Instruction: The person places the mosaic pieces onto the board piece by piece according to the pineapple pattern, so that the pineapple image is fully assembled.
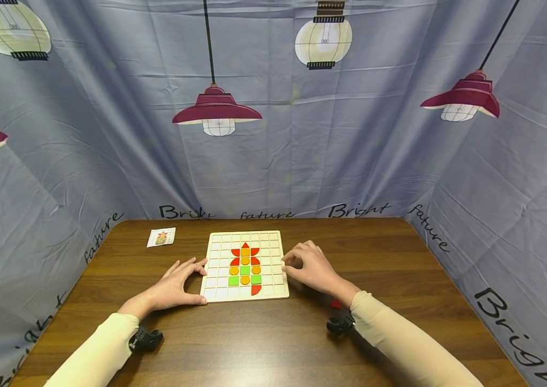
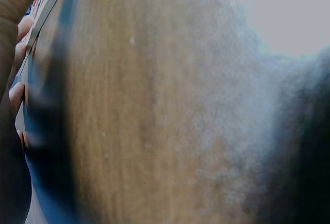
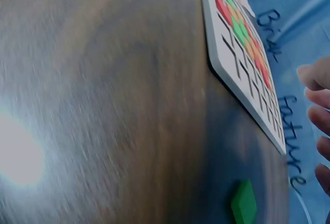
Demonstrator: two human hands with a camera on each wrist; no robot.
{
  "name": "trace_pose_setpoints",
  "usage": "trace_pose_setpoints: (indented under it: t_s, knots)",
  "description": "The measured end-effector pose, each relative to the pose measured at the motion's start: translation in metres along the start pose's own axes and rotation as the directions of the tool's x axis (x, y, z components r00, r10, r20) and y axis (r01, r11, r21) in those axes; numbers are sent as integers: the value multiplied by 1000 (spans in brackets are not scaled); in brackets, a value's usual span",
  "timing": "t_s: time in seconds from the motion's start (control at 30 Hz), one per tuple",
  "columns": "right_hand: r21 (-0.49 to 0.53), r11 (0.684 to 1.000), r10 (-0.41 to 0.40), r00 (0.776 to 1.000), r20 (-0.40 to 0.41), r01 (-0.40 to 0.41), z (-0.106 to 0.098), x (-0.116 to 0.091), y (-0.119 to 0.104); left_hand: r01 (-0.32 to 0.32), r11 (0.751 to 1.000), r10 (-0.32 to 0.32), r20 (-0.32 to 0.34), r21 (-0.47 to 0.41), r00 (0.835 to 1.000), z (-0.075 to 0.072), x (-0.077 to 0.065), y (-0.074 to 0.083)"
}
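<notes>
A pale gridded board [image 1: 268, 274] lies on the table with red, orange and green pieces [image 1: 245, 270] set into a pineapple-like figure near its middle. My left hand [image 1: 174, 287] rests at the board's left edge, thumb and fingers spread wide, the fingertips touching the rim. Beside the right edge hovers my right hand [image 1: 312, 267], its fingers loosely bent, with nothing seen between thumb and forefinger. In the right wrist view a green piece [image 3: 244, 203] lies on the table beyond the board's near corner. A small red piece [image 1: 335, 304] shows beside my right wrist.
A small picture card [image 1: 161, 237] with a similar coloured figure lies at the back left of the wooden table [image 1: 235, 344]. Patterned blue-grey cloth [image 1: 273, 161] hangs behind and along both sides. Black wrist cameras [image 1: 145, 339] are strapped on both wrists.
</notes>
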State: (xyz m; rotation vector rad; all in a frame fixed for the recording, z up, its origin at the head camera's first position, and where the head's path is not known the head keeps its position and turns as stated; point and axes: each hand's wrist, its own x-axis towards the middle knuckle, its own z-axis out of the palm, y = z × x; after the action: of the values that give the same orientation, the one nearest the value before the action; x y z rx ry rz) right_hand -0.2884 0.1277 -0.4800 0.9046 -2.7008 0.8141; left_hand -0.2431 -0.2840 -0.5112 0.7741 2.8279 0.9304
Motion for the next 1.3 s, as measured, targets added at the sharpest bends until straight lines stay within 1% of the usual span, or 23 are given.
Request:
trace_pose_setpoints:
  t_s: [0.27, 0.47, 0.57, 0.93, 1.17, 1.3]
  knots:
    - [43, 999, 20, 999, 42, -22, -15, -8, 21, -3, 1000, 3, 1, 4, 1000, 1, 0, 0]
    - [29, 999, 25, 997, 71, -27, -20, -16, 35, -3, 1000, 3, 2, 3, 1000, 0, -1, 0]
    - [40, 999, 27, 995, 96, -31, -23, -20, 40, -5, 1000, 5, 0, 4, 1000, 0, -1, 1]
    - [37, 998, 34, 975, 219, -43, -33, -36, 61, -1, 1000, 1, 0, 5, 1000, 0, -1, 2]
    - [55, 998, 23, 968, 249, -38, -35, -42, 71, -3, 1000, 3, 0, 4, 1000, 0, 0, 1]
    - [36, 999, 27, 964, 263, -38, -36, -43, 74, -5, 1000, 5, -2, 3, 1000, 0, 0, 1]
